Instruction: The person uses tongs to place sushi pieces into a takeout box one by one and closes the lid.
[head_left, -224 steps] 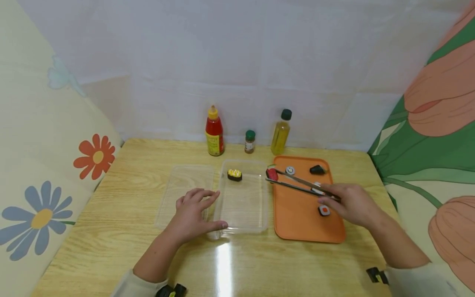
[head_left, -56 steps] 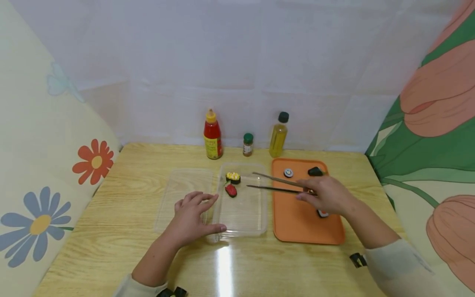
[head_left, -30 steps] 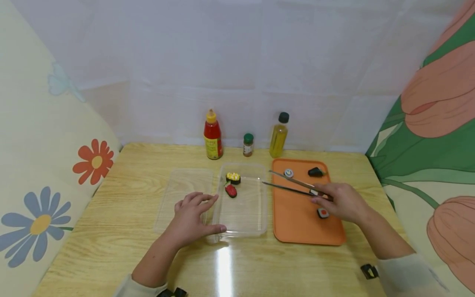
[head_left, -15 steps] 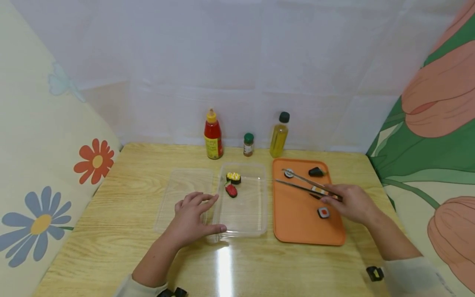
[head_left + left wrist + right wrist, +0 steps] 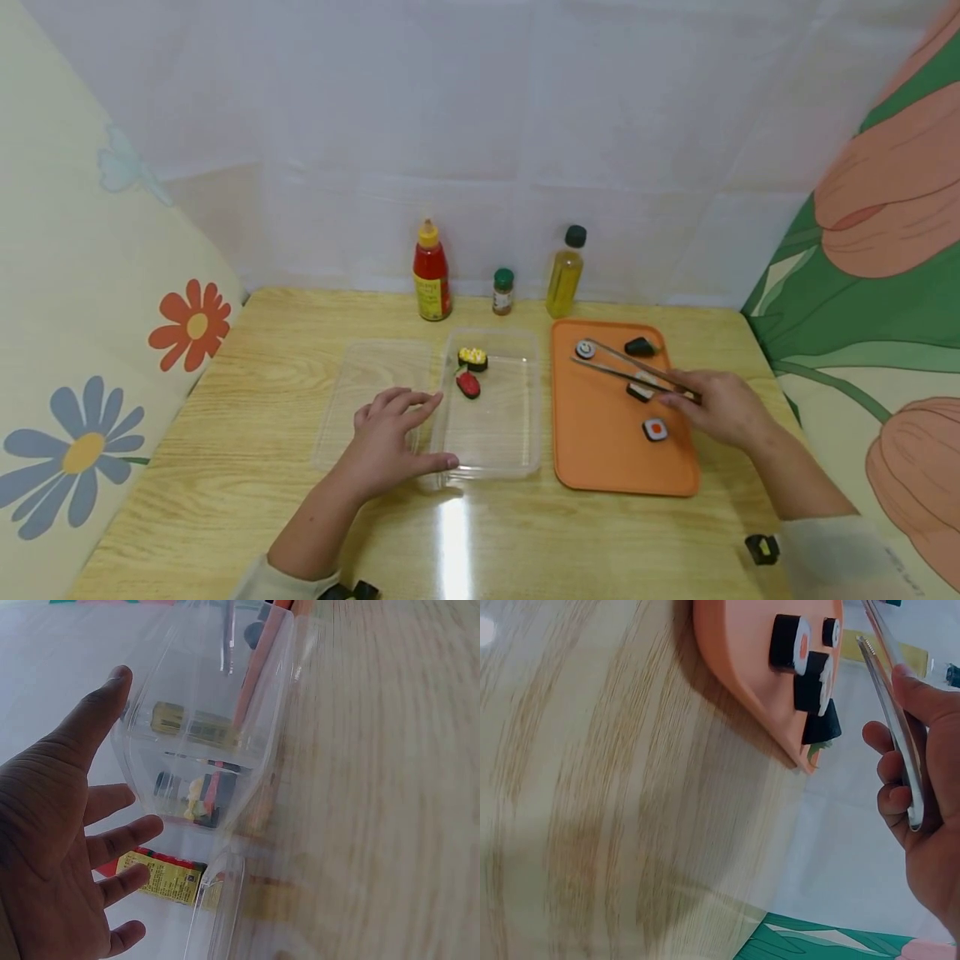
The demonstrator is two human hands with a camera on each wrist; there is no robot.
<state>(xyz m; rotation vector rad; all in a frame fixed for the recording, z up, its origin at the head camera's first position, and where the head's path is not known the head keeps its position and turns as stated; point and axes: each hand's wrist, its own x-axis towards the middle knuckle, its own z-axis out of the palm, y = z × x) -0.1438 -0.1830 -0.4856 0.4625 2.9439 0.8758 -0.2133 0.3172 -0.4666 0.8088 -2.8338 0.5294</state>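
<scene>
Right hand [image 5: 723,410]: holding tongs [image 5: 900,735], parted near smiley roll [image 5: 585,349]; best centred, squeezed lightly
Left hand [image 5: 390,437]: spread wide beside clear box [image 5: 491,429]

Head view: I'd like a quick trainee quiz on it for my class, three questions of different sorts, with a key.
1. Count: how many sushi pieces lie in the clear rectangular plastic box?

2. True or false: the silver metal tongs are held in the right hand.

3. What stands between the red sauce bottle with the yellow cap and the clear bottle of yellow liquid?
A) the orange plastic tray
B) the small green-capped jar
C) the flat clear plastic lid

Key: 1. Two, one yellow-topped and one red-topped. 2. True. 3. B.
</scene>
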